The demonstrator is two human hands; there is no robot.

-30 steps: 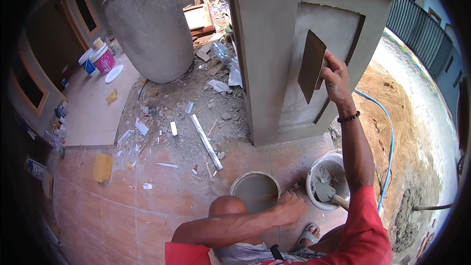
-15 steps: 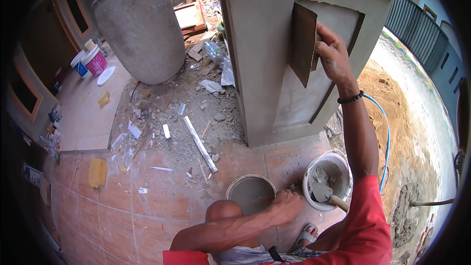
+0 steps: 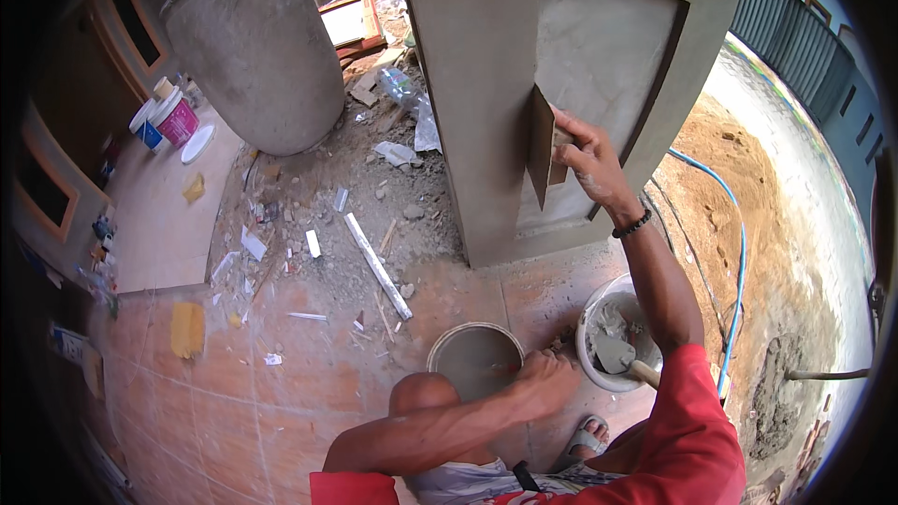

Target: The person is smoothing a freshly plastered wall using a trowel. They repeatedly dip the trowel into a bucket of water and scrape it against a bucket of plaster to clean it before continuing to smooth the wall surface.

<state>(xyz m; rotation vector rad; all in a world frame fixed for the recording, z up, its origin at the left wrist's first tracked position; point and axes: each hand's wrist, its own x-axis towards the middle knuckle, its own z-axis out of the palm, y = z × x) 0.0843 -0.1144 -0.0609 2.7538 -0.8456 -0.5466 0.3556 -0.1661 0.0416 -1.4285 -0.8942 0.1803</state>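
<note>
My right hand (image 3: 594, 164) grips the handle of a flat, brown plastering float (image 3: 540, 150). The float's plate stands edge-on against the grey plastered pillar (image 3: 482, 131), along the left border of its recessed panel (image 3: 608, 47). My left forearm lies across my bent knee, and my left hand (image 3: 547, 383) is closed, its fingers curled; what it holds, if anything, is hidden. Close beside that hand is a round bucket of greyish water (image 3: 475, 326). To its right, a white bucket of wet mortar (image 3: 591, 365) has a pointed trowel (image 3: 615, 355) resting inside.
Rubble, plastic scraps and a long white strip (image 3: 377, 266) litter the ground left of the pillar. A yellow sponge (image 3: 187, 330) lies on the tiles. Paint buckets (image 3: 176, 120) stand far left, near a large concrete cylinder (image 3: 257, 56). A blue hose (image 3: 739, 224) crosses sand at right.
My right hand and the float have moved down and slightly left along the panel's left border; the plate is now seen more edge-on. The left hand stays put.
</note>
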